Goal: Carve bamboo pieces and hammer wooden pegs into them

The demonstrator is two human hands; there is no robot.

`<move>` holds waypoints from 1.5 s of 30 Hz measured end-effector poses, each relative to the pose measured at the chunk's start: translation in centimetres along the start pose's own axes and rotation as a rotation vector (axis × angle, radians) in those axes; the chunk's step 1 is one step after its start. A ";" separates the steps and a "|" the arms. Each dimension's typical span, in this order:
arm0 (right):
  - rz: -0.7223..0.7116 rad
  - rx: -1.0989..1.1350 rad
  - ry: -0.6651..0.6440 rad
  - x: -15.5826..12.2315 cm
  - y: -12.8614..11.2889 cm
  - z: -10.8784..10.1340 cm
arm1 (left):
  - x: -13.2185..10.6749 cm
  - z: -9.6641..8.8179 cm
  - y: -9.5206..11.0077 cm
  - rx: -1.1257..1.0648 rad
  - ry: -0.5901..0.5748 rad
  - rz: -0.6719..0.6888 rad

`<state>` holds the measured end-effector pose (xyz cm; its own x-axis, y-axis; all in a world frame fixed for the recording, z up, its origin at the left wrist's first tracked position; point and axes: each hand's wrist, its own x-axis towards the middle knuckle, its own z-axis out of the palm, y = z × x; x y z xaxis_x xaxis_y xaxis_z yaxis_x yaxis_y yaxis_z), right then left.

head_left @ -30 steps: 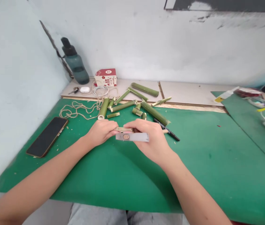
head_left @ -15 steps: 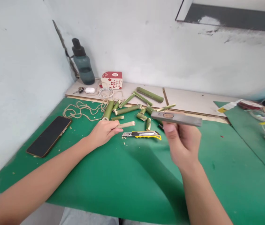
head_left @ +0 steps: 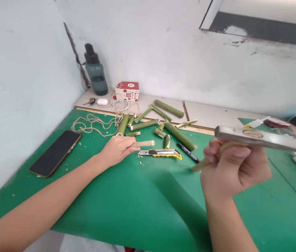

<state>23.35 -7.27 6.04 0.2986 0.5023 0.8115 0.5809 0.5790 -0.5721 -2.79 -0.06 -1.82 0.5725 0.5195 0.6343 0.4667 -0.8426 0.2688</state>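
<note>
Hammer [head_left: 273, 139] hangs above green mat [head_left: 127, 203], right hand [head_left: 231, 168] curled tight round its wooden handle [head_left: 199, 165]. Left hand [head_left: 117, 149] closed on pale stick [head_left: 146, 143], near yellow cutter [head_left: 160, 152].

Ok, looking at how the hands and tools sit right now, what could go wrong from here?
If the hammer held up in the right hand swings toward the pale stick, it could catch the left hand, which grips close to the stick's exposed end.
The utility knife lies with its metal end toward the left hand, so a slip might mean a cut.
A bump could set the rounded marker rolling.
</note>
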 end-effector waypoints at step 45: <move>-0.091 -0.005 -0.672 -2.7 -2.3 2.1 | 0.1 0.2 1.3 -0.122 0.012 0.117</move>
<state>19.58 -8.63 4.91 -0.2865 0.7429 0.6051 0.5854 0.6356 -0.5033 -1.96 -1.09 -1.55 0.6098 0.4162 0.6745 0.3115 -0.9084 0.2788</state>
